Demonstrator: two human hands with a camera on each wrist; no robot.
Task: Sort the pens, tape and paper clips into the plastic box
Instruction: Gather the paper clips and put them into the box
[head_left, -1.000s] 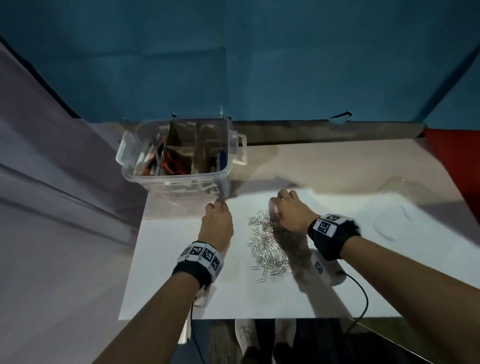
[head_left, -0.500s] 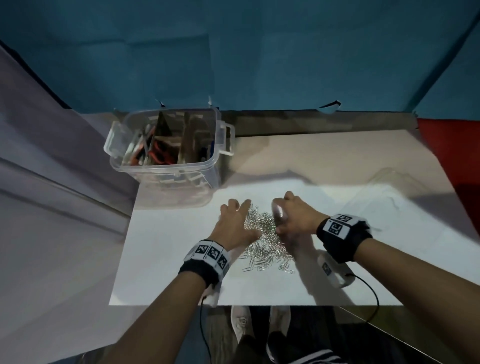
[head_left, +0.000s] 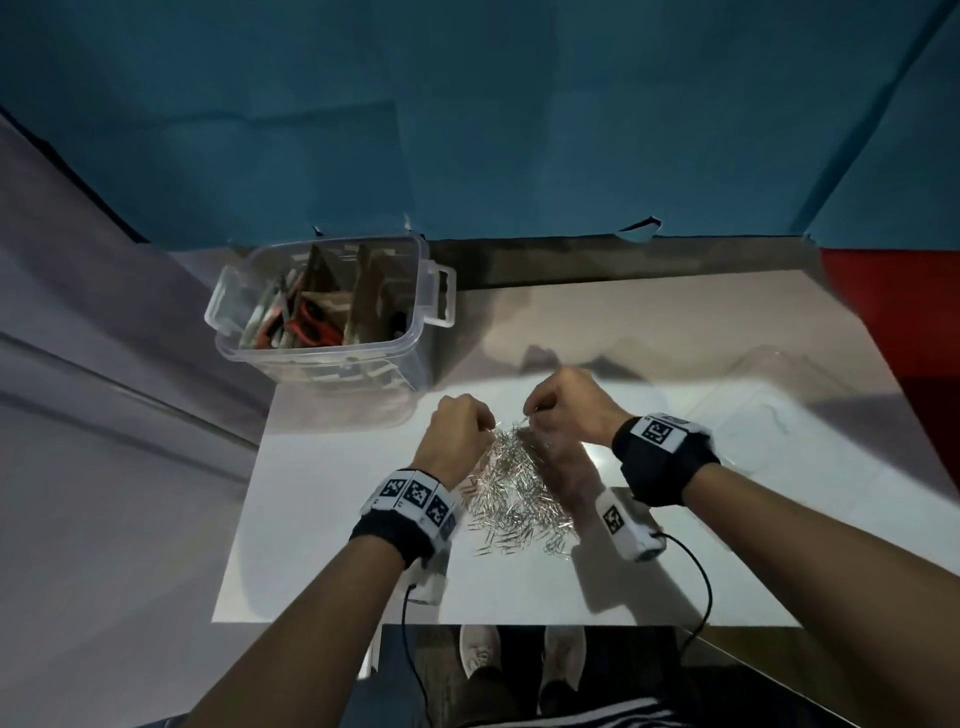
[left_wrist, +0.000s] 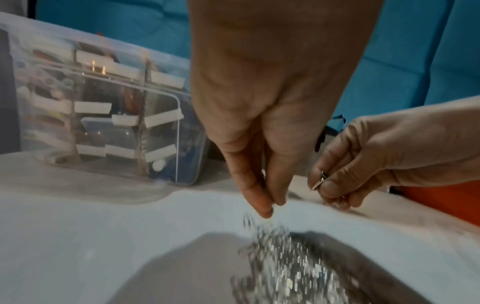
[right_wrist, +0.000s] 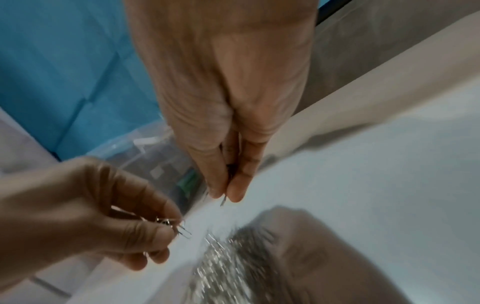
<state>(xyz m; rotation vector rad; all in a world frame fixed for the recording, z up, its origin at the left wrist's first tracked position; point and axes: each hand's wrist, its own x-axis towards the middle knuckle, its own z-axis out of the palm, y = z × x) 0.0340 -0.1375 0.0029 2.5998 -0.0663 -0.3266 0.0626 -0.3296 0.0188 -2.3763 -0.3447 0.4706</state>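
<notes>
Clear plastic box (head_left: 332, 332) stands at the far left of the white bench (head_left: 322, 519), with pens (head_left: 270, 322) in its left compartment. Right of it, the left hand (head_left: 454, 441) pinches a few paper clips (right_wrist: 182, 230) between curled fingers (left_wrist: 255, 191). Below lies the silver clip pile (head_left: 514, 499). Rightmost, the right hand (head_left: 566, 410) likewise pinches clips in closed fingers (right_wrist: 215, 176).
</notes>
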